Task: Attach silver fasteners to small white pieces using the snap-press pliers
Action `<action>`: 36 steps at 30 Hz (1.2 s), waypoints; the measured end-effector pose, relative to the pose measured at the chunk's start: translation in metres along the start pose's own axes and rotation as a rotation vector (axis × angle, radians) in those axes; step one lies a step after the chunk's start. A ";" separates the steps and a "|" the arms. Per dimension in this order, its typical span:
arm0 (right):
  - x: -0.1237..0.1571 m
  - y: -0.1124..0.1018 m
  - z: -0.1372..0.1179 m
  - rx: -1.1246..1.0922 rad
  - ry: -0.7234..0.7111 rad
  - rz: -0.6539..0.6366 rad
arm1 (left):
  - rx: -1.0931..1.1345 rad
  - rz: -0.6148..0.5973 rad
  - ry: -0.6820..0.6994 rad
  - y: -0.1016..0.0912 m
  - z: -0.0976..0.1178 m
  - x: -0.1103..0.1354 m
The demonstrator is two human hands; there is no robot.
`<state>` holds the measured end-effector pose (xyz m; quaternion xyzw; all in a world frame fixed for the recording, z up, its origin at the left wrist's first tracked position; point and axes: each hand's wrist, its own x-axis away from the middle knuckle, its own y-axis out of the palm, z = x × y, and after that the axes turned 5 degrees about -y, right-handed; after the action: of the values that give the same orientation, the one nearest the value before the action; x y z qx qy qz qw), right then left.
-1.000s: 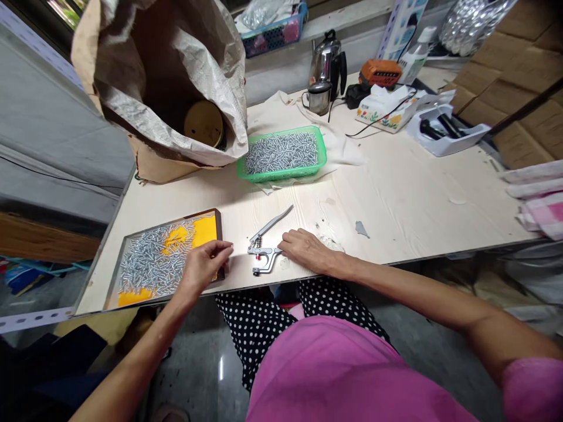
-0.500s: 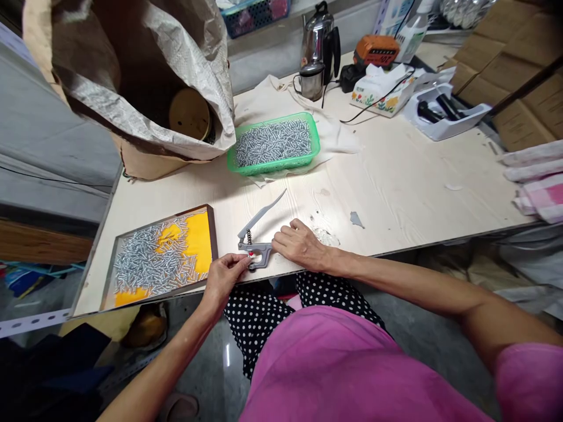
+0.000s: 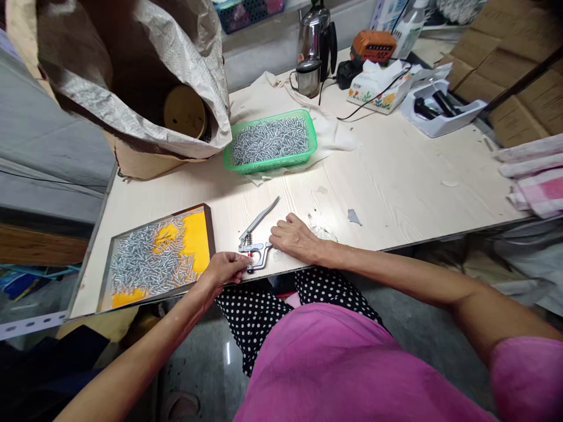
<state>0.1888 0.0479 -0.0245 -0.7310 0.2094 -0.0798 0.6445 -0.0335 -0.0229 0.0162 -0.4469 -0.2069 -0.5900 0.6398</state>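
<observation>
Near the table's front edge lies a grey metal pair of snap-fastener pliers [image 3: 263, 253], its long lever [image 3: 260, 218] raised and a spring under it. My right hand [image 3: 294, 239] is closed around the right end of the pliers' frame, with fingers curled. At the jaw, the fingertips of my left hand [image 3: 226, 268] are pinched together beside a small red part [image 3: 250, 254]. Whatever they hold there is too small or hidden to name. To the left of that hand is a shallow tray [image 3: 210, 231] with a yellow bottom, covered in many small silvery metal pieces [image 3: 152, 258].
Behind the pliers stands a green plastic basket [image 3: 313, 138] full of similar metal pieces. A large open woven sack [image 3: 211, 76] rises at back left. Farther back are a steel kettle [image 3: 313, 38], a metal cup [image 3: 308, 79], an orange battery [image 3: 373, 46] and a tissue box [image 3: 373, 94].
The view has shifted slightly. The pliers have turned a little, and the lever's tip sits slightly lower and farther left. Both hands stay at the pliers.
</observation>
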 end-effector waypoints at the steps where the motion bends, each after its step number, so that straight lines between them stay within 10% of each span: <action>1: 0.000 -0.002 0.002 -0.023 0.001 -0.017 | -0.014 -0.009 -0.007 0.000 0.000 0.000; 11: -0.011 -0.018 0.051 -0.088 0.006 -0.142 | -0.066 -0.020 -0.038 0.000 0.001 0.004; 24: -0.012 -0.038 0.036 -0.092 0.055 -0.221 | -0.177 -0.001 -0.010 -0.001 -0.005 0.003; 30: -0.006 -0.036 0.028 -0.078 0.037 -0.157 | -0.707 0.413 0.644 0.010 -0.007 0.007; 36: -0.002 -0.031 0.027 -0.105 0.057 -0.140 | -0.991 0.336 1.108 0.039 0.021 -0.022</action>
<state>0.2041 0.0754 0.0015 -0.7742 0.1799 -0.1345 0.5917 0.0042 0.0029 -0.0036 -0.3458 0.5042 -0.6468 0.4558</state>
